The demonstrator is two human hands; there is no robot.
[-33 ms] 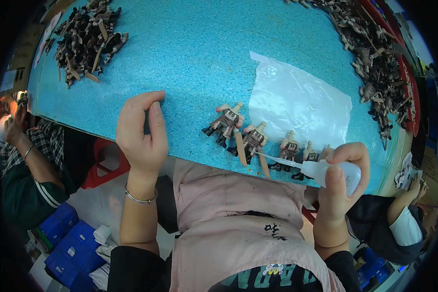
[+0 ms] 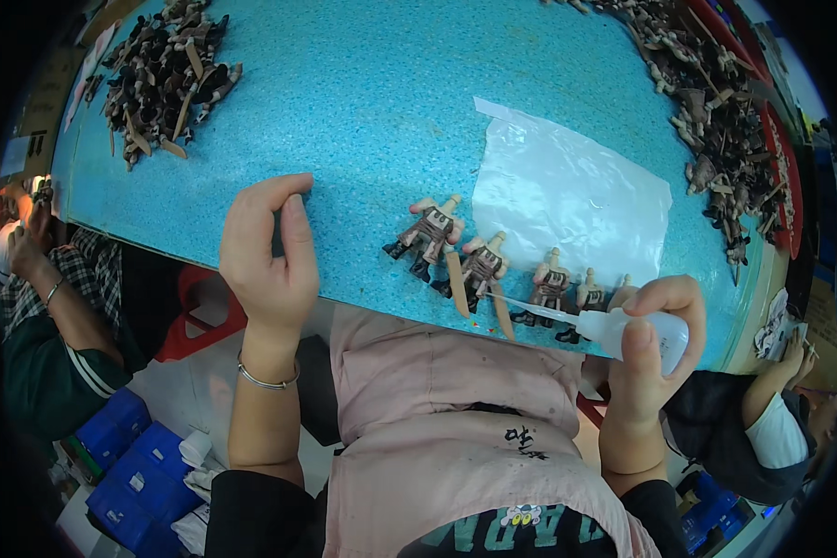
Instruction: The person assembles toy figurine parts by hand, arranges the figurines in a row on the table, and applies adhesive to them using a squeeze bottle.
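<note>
White bottle (image 2: pixel 671 342) clasped in its grip, the right hand (image 2: pixel 644 381) points a nozzle left toward brown figurines (image 2: pixel 482 266) along the blue worktop's (image 2: pixel 344 112) near edge; the left hand (image 2: pixel 268 246) curls loosely, released. Figurine heaps (image 2: pixel 163 84) lie far left and right.

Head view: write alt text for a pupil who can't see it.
A person's right hand holds a white bottle, its thin nozzle beside small figures in a row on a blue table; the curled left hand shows nothing in it. Heaped figures lie beyond.
</note>
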